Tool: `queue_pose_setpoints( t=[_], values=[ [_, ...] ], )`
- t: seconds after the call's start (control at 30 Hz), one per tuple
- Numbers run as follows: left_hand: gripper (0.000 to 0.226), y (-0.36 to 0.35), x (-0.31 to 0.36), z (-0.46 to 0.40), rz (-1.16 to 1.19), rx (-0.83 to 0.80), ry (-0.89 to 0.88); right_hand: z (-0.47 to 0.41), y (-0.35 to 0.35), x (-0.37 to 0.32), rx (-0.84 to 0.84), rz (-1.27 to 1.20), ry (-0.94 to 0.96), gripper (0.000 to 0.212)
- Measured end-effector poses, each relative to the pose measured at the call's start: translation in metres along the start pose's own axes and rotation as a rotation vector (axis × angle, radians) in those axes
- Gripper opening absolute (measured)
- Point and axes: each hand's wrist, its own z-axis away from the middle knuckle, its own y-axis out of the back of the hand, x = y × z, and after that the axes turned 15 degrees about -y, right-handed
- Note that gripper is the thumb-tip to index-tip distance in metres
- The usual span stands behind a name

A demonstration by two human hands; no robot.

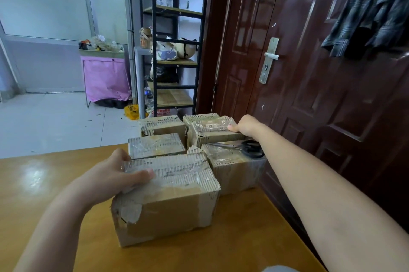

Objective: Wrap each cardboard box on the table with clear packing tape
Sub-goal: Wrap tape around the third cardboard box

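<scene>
Head view — left grip (115, 174) holds corrugated near box (168, 196), right grip (245, 126) far box (212, 133).

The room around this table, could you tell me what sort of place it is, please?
Probably a home or small living space used for packing parcels: a shelf rack holding household items, a shirt hanging on the door, and taped boxes on the table.
</scene>
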Motion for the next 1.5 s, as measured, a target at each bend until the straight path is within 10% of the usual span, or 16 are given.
queue_pose_setpoints(
  t=[0.53,0.87,1.5],
  values=[
    [0.051,-0.017,0.006,-0.006,-0.192,0.101,-0.217,0.057,0.131,0.041,0.11,-0.693,0.159,0.027],
    [0.047,-0.013,0.009,-0.002,-0.184,0.071,-0.226,0.14,0.103,0.152,-0.201,-0.395,0.099,0.024],
    [0.045,-0.024,0.004,-0.01,-0.191,0.171,-0.265,0.097,0.006,0.128,-0.021,-0.253,-0.022,0.044]
  ],
)
